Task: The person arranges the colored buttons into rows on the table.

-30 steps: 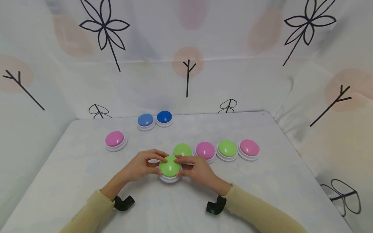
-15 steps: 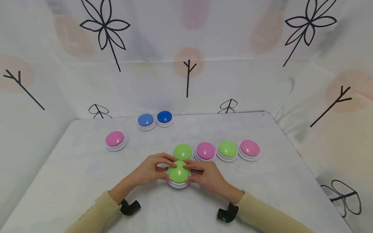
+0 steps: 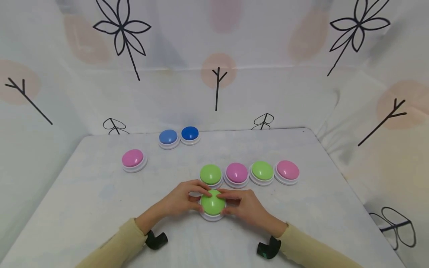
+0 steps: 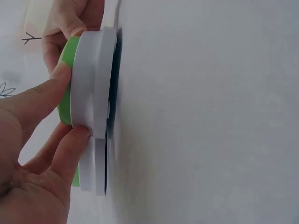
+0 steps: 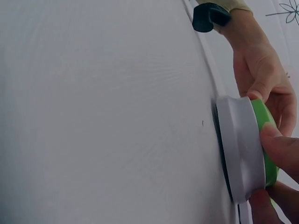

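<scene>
**Two-handed grip on a green-domed button [image 3: 213, 205]**

Head view: The green-domed button is in front of the person, just on the near side of the left end of a row of four buttons [image 3: 237, 172], above the pale table [image 3: 318, 201]. The left hand [image 3: 181, 198] and right hand [image 3: 248, 206] grasp it from opposite sides, fingers bent over dome and rim.

Left wrist view: One digit lies on the green dome, another against the white base. The body appears stiff, probably plastic; it is judged light and not readily broken. A dark strip shows beneath the base; whether it rests wholly flat cannot be told.

Right wrist view: Right-hand digits likewise meet dome and base. The smooth, glossy dome may be slippery and might yield if pushed; the waisted side of the base likely offers the surer hold, pinched from both sides.
</scene>
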### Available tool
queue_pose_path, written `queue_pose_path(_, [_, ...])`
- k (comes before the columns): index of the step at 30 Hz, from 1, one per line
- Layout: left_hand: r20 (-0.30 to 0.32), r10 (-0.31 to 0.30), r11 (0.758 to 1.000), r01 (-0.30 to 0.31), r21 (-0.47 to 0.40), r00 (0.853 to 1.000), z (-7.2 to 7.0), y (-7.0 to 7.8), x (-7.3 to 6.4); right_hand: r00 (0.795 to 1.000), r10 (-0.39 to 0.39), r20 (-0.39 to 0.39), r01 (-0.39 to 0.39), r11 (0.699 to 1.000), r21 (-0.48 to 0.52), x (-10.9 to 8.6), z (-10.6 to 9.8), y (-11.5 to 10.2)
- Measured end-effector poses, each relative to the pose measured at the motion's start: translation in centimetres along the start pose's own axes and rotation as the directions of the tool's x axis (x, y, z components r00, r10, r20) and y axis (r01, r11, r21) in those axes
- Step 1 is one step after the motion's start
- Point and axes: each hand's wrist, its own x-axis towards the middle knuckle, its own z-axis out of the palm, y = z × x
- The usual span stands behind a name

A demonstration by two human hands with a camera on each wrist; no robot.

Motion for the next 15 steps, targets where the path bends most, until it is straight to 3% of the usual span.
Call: queue_pose_path(15, [0.057,-0.008,0.999,0.004,0.054,0.998,-0.56,0.51,0.37,0.998,-0.006,0.058,0.008,0.999,-0.048,0.32,-0.51,-0.2])
